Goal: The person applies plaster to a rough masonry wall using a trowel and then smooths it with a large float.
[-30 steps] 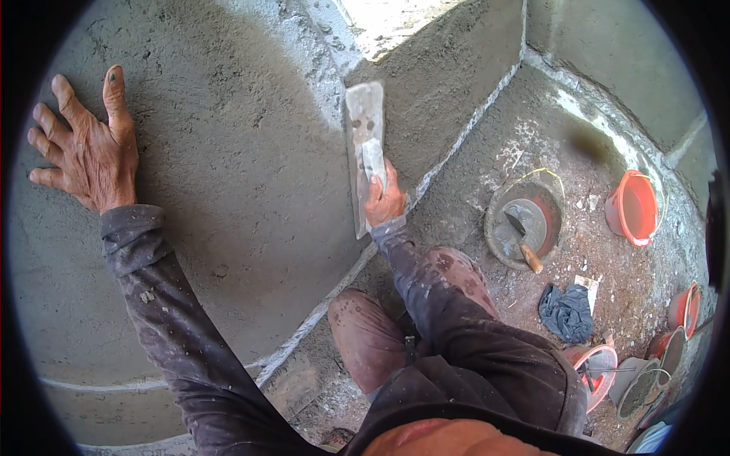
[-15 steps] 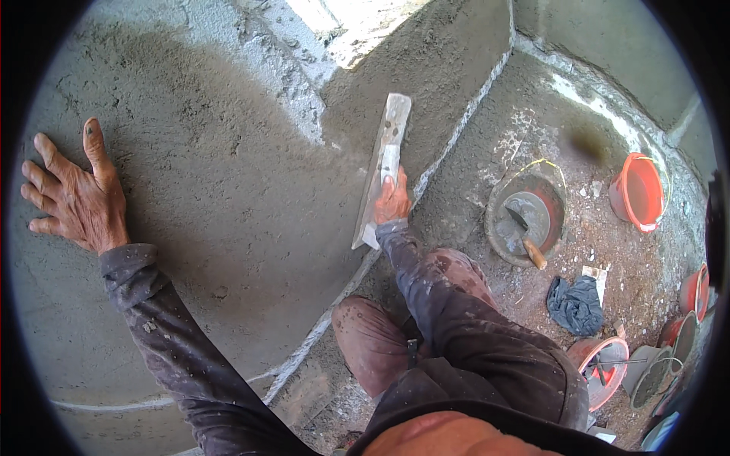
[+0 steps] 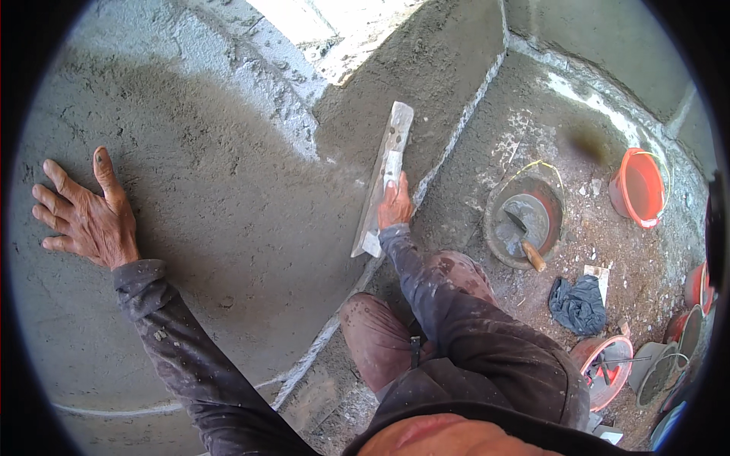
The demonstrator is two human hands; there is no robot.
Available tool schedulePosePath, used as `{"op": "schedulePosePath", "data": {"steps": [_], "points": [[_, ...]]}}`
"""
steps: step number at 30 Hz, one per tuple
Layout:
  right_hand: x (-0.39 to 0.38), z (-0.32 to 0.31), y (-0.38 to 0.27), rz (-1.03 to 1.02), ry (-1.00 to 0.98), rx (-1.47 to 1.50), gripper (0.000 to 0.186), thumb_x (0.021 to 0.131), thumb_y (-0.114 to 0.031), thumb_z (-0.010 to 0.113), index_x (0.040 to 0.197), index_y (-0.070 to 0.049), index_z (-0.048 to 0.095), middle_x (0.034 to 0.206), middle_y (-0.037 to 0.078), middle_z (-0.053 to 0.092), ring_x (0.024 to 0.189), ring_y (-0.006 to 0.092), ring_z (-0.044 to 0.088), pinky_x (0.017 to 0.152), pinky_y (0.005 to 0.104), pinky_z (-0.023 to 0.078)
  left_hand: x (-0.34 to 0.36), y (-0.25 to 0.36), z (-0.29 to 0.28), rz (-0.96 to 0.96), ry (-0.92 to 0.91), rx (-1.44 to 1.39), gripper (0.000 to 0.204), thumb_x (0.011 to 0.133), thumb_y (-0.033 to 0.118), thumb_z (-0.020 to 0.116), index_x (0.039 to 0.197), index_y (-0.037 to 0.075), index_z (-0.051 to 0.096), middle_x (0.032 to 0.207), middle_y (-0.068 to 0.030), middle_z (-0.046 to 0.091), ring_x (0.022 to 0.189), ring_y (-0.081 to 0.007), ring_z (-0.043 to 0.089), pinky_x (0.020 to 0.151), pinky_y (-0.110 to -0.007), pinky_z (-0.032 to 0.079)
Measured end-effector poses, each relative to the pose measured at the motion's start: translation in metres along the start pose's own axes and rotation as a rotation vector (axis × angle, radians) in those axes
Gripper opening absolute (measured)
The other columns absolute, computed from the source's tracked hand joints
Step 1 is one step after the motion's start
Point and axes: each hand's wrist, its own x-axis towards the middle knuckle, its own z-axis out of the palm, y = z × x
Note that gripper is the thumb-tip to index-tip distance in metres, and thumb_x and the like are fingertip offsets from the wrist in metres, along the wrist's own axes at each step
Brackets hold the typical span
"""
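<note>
Right hand [image 3: 395, 205] is gripping the handle of a long float [image 3: 382, 178], fingers wrapped tight round it. The float is lying against the plaster [image 3: 228, 213] at the wall's right edge, blade tilted, its far tip up and to the right, its near end down by the wrist.

Change since a second ago: the float is sitting lower and further right than before, and the blade is showing longer and more slanted. Half a second back it was at nearly this slant, so the stroke is slowing. Judgement: a smoothing pass is running down along the corner edge, and the grey coat beside the blade is looking even there.

Left hand [image 3: 85, 216] is pressing flat on the plaster at the far left, fingers spread wide, holding nothing. It is sitting a little lower on the wall than a second ago, otherwise the same pose. Judgement: it is bracing the body, not working the surface.

Plaster is looking darker and damp through the middle, paler toward the upper band [image 3: 251, 76], where the texture is rougher.

On the floor [image 3: 532, 137] to the right: a mortar pan [image 3: 526, 220] with a trowel [image 3: 525, 237] resting in it, well apart from the float. An orange bucket [image 3: 639, 186] is standing further right. A dark rag [image 3: 579, 304] is lying nearer, just below the pan. More tubs [image 3: 604, 368] are crowding the near right rim, contents unclear.
</note>
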Motion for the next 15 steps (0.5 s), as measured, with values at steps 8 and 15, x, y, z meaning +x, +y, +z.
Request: {"op": "schedulePosePath", "data": {"steps": [8, 15], "points": [[0.052, 0.008, -0.034, -0.602, -0.226, -0.191, 0.055, 0.107, -0.031, 0.054, 0.156, -0.007, 0.048, 0.121, 0.027, 0.072, 0.101, 0.0455, 0.075, 0.081, 0.0491, 0.062, -0.001, -0.002, 0.002, 0.024, -0.047, -0.004, 0.1, 0.093, 0.09, 0.032, 0.168, 0.024, 0.029, 0.173, -0.0216, 0.023, 0.162, -0.0421, 0.013, 0.124, -0.073, 0.003], [0.012, 0.004, -0.006, -0.247, -0.051, -0.008, 0.062, 0.107, -0.036, 0.053, 0.158, -0.002, 0.044, 0.129, 0.029, 0.069, 0.116, 0.0424, 0.071, 0.09, 0.0503, 0.059, 0.004, 0.003, -0.002, 0.015, -0.026, 0.008, 0.099, 0.094, 0.09, 0.033, 0.168, 0.023, 0.03, 0.172, -0.0226, 0.024, 0.162, -0.043, 0.014, 0.124, -0.074, 0.004]]}}
